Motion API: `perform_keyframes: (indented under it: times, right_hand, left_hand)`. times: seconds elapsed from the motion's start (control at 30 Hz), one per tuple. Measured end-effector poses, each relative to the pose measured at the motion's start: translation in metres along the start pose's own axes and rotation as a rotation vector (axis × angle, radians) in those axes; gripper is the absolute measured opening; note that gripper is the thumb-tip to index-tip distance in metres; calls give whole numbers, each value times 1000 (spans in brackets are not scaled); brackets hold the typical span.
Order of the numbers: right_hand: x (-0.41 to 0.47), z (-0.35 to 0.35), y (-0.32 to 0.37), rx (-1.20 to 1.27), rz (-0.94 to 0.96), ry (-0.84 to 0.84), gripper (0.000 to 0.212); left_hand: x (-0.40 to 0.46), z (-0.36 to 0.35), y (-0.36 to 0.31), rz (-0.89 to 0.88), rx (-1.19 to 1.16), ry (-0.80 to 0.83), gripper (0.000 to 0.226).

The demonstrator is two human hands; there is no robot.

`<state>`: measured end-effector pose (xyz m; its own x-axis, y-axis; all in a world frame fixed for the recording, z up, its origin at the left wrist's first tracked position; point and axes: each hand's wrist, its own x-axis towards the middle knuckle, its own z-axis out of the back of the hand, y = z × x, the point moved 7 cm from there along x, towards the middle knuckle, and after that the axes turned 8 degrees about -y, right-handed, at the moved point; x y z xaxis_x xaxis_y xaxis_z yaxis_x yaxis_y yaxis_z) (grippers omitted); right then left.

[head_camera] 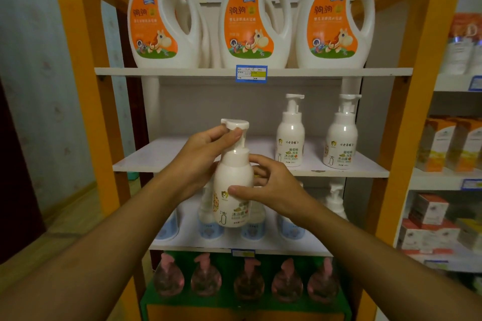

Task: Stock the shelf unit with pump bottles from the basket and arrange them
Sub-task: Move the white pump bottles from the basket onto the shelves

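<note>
Two hands holding one pump bottle [233, 185], left hand [203, 156] grip on pump, right hand [271, 190] around body

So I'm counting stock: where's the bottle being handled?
Centre of the head view, the pump bottle is held in both hands, before the middle shelf, left of two shelved ones.

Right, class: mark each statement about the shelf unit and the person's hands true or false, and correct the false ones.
1. Both hands hold the white plastic pump bottle. True: left hand at the pump, right hand on the body.
2. Two white pump bottles already stand on the white middle shelf. True.
3. The top shelf carries four jugs. False: three large white jugs with orange labels stand in front.
4. The held bottle lies flat. False: upright.
</note>
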<state>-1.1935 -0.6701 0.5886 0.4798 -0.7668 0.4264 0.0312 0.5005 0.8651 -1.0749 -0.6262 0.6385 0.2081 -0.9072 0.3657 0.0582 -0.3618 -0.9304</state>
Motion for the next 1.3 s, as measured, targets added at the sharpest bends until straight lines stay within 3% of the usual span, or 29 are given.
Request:
perform_keyframes:
  times: [0.17,0.33,0.53,1.3]
  right_hand:
    - [25,15,4,-137,50,-201,74]
    - [72,33,9,-248,18,-347,69]
    - [106,39,-11,-243,-64,-371,54]
    - [124,40,-30,-281,-78,-332,55]
  left_hand:
    - [-3,39,16,-30,186,-105,51]
    - [-15,65,39,23,189,-161,30]
    - [-22,77,62,99,171,-159,27]
    - [-24,63,85,144,203,-134,25]
